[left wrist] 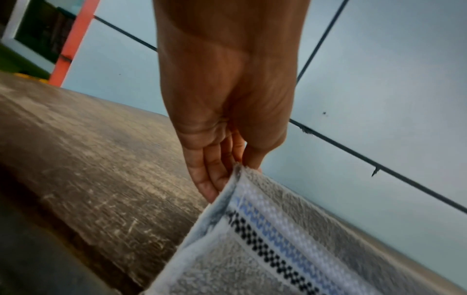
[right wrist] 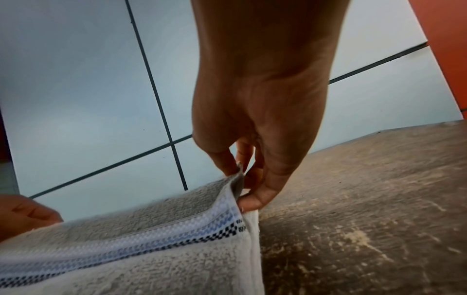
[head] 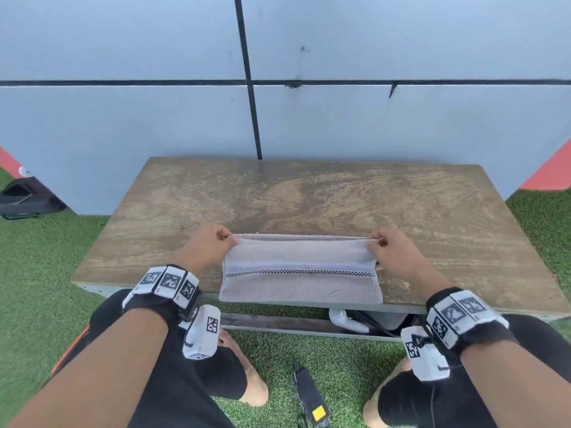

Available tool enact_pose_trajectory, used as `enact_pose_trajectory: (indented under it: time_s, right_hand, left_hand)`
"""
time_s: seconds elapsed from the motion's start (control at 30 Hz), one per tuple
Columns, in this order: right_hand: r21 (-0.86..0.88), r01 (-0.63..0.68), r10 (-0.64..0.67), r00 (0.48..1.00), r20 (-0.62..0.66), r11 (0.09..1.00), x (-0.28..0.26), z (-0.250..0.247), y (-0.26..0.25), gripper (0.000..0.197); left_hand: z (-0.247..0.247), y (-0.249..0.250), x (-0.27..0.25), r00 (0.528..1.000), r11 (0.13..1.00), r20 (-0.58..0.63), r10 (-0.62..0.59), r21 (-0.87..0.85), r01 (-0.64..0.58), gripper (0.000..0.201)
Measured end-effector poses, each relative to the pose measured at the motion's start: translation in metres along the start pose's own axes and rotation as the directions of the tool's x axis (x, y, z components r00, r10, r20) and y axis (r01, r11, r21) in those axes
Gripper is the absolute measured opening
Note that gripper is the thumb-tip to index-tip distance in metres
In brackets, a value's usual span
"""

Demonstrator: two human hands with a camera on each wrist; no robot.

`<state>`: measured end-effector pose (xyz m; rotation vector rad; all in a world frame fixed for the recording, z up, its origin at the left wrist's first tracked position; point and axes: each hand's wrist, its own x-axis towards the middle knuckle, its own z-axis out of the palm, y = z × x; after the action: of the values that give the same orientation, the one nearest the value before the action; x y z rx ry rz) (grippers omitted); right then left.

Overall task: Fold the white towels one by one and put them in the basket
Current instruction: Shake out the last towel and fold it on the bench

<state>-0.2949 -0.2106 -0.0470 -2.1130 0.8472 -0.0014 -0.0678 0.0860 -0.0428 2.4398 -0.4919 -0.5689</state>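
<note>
A white towel (head: 301, 270) with a blue and black checked stripe lies folded near the front edge of the wooden table (head: 309, 196). My left hand (head: 213, 245) pinches its far left corner, and my right hand (head: 389, 251) pinches its far right corner. The pinched top layer is raised a little off the table. In the left wrist view my left hand (left wrist: 227, 159) holds the towel (left wrist: 278, 249) corner between thumb and fingers. Seen from the right wrist, my right hand (right wrist: 250, 179) pinches the towel (right wrist: 151, 249) edge. No basket is in view.
A pale tiled wall (head: 340, 118) stands right behind the table. Green artificial turf (head: 37, 257) surrounds it. A black bag (head: 27, 196) lies at far left. A black device with a yellow label (head: 312, 400) lies on the turf between my knees, and white objects (head: 349, 319) sit under the table.
</note>
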Motion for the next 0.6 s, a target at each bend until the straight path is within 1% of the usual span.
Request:
enact_pose_trajectory:
  time_s: [0.07,0.17,0.3,0.47,0.6]
  right_hand:
    - [-0.033,0.024,-0.025,0.999,-0.046,0.999,0.004,0.003,-0.002,0.01]
    - [-0.072,0.017,-0.025,0.993,-0.117,0.997,0.013,0.008,-0.004,0.009]
    - [-0.119,-0.012,-0.007,0.988,-0.154,0.993,0.024,0.017,0.001,0.01]
    - [-0.141,-0.032,0.005,0.983,-0.185,0.99,0.027,0.024,0.004,0.011]
    - [-0.146,-0.041,0.008,0.976,-0.219,0.988,0.028,0.027,0.004,0.012]
  left_hand:
    - [0.002,0.001,0.005,0.999,0.999,-0.045,0.009,0.034,-0.008,0.015]
    - [0.009,0.006,0.011,0.994,0.997,-0.111,0.006,0.072,0.002,0.013]
    - [0.018,0.008,0.018,0.984,0.994,-0.18,0.011,0.11,0.009,0.015]
    - [0.026,0.006,0.021,0.977,0.991,-0.214,-0.009,0.128,0.037,0.017]
    - [0.027,0.005,0.024,0.978,0.989,-0.206,-0.014,0.141,0.044,0.016]
